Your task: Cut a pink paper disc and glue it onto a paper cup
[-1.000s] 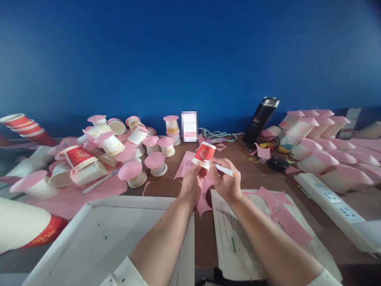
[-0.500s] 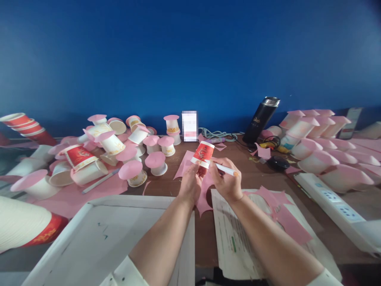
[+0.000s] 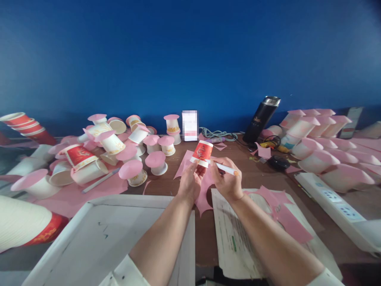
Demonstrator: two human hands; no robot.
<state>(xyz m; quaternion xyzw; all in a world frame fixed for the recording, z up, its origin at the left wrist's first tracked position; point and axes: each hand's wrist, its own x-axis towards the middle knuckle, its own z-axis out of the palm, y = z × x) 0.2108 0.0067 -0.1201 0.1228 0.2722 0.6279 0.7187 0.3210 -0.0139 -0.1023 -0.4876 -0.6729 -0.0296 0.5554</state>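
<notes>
My left hand (image 3: 189,180) grips a red and white paper cup (image 3: 203,151) by its lower part, tilted above the table in the middle of the view. Between the fingers of my right hand (image 3: 228,178) is a white pen (image 3: 224,168) with an orange-brown end. The pen's tip points left, close to the cup's lower white band; whether it touches cannot be made out. Under my hands lie pink paper offcuts (image 3: 204,198) with curved cut edges. To the left stand several small cups topped with pink paper discs (image 3: 155,158).
A lit phone (image 3: 190,126) leans against the blue wall. At the right are a black flask (image 3: 261,119), a mouse (image 3: 278,162), a power strip (image 3: 336,206) and pink-topped cups (image 3: 317,159). A white box lid (image 3: 143,200) and stacked cups (image 3: 26,222) fill the near left.
The cup in my left hand has shifted very slightly left. My right hand keeps the pen almost in the same place.
</notes>
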